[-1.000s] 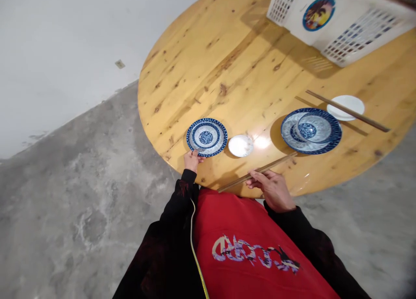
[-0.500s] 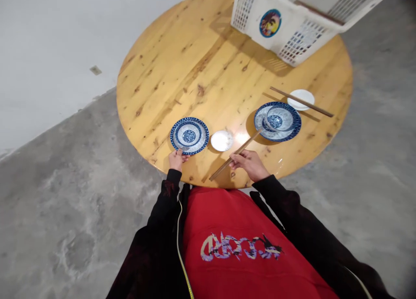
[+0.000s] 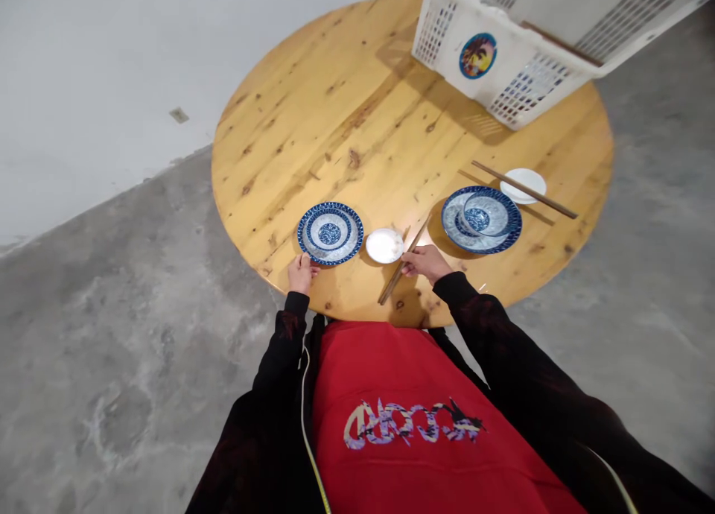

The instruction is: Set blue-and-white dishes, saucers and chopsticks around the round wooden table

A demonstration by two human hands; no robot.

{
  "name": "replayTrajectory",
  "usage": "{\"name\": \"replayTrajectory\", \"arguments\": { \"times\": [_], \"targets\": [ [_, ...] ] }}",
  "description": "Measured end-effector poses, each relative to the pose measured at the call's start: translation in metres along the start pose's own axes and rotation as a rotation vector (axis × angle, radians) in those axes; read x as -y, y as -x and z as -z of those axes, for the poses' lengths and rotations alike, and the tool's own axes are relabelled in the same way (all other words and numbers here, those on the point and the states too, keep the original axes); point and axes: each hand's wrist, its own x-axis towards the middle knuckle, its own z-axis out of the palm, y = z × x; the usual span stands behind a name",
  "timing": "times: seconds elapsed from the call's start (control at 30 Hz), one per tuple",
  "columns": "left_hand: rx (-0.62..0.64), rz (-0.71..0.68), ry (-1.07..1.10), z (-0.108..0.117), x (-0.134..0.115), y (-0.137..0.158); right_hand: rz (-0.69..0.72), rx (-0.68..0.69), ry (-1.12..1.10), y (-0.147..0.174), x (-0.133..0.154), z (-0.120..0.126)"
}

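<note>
In the head view my right hand (image 3: 425,263) pinches a pair of brown wooden chopsticks (image 3: 394,281) between thumb and fingers. They slant over the table's near edge, just right of a small white dish (image 3: 385,246). My left hand (image 3: 302,273) is closed at the near-left rim of a blue-and-white plate (image 3: 357,244), the thumb on the rim. A patterned bowl (image 3: 329,235) sits on that plate. Farther right, another blue-and-white plate (image 3: 510,235) carries a matching bowl (image 3: 485,214).
All this stands on a round wooden table (image 3: 313,127). Chopsticks (image 3: 550,202) lie across a second white dish (image 3: 528,180) at the right. A large white plastic basket (image 3: 506,74) stands at the back right, a brown stick along its rim.
My right hand has moved the chopsticks closer to the small white dish and turned them steeper, their far end off the right plate. My left hand stays at its plate. The view has shifted slightly.
</note>
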Motion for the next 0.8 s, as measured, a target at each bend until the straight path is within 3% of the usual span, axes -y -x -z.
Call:
{"name": "replayTrajectory", "arguments": {
  "times": [0.43,0.6,0.8],
  "targets": [
    [0.008,-0.003,-0.014,-0.002,0.006,0.002,0.018,-0.021,-0.013,-0.012,-0.002,-0.006],
    [-0.028,0.09,0.063,0.005,0.012,0.015,0.013,-0.049,-0.033,-0.013,-0.001,-0.008],
    [-0.04,0.084,0.047,0.006,0.026,0.035,0.003,-0.076,-0.049,-0.011,0.0,-0.014]
  ]
}}
